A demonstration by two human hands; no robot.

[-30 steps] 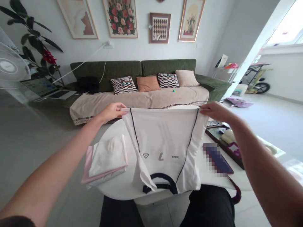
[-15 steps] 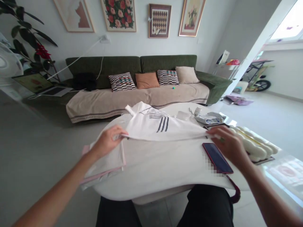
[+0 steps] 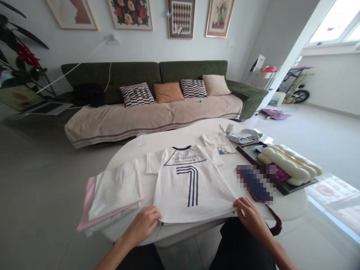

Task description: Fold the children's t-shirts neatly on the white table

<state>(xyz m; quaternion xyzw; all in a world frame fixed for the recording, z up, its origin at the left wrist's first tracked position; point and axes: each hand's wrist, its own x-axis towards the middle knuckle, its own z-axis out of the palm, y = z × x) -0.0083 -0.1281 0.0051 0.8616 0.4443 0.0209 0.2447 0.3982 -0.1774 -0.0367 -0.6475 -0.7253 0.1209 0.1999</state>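
A white jersey (image 3: 189, 182) with a dark number 7 and dark collar lies flat on the white round table (image 3: 157, 140), back side up, collar away from me. My left hand (image 3: 144, 224) pinches its near left hem corner. My right hand (image 3: 249, 214) pinches the near right hem corner. Both hands are closed on the fabric at the table's near edge.
A folded stack of white and pink cloth (image 3: 112, 195) lies left of the jersey. A phone (image 3: 254, 183), a dark tray (image 3: 284, 185) with a cream cushion-like object (image 3: 291, 164), a small folded garment (image 3: 219, 142) and crumpled wrappers (image 3: 243, 135) sit on the right. A green sofa (image 3: 157, 93) stands behind.
The jersey, held up in the air one second ago, was flipped over and laid flat on the table. Both hands came down and back to the near edge with the hem.
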